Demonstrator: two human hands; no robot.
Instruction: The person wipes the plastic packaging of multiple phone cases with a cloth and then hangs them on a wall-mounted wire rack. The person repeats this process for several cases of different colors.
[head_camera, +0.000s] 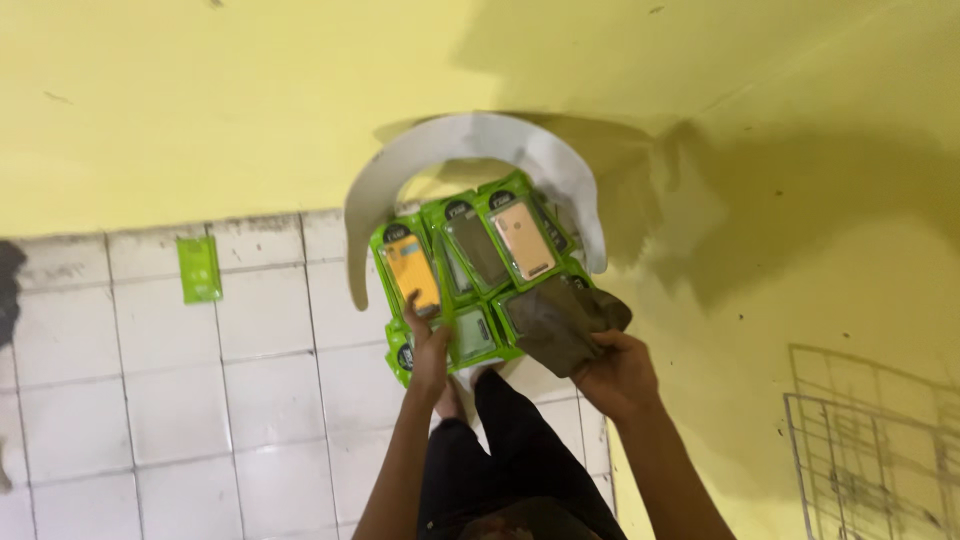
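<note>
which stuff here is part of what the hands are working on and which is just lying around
In hand:
- green phone-case packs, touched by the left hand
- dark case, held by the right hand
- white curved card around the packs

Lying about:
- lone green pack on the tiled floor
- wire rack

**Count of items visible from the head view**

Two hands are shown: the left hand (428, 350) and the right hand (618, 375). Between and just above them, a fanned bundle of green phone-case packages (470, 270) is held; at least six packages can be counted, though overlap prevents an exact total. One dark brown case (565, 320) is seen at the right hand's fingertips. One curved white card (480, 140) is arched beyond the bundle, farther from both hands. One single green package (199, 268) is seen lying on the tiled floor (150, 400), well apart to the left of the left hand. One wire grid (880, 450) is visible to the right of the right hand.
</note>
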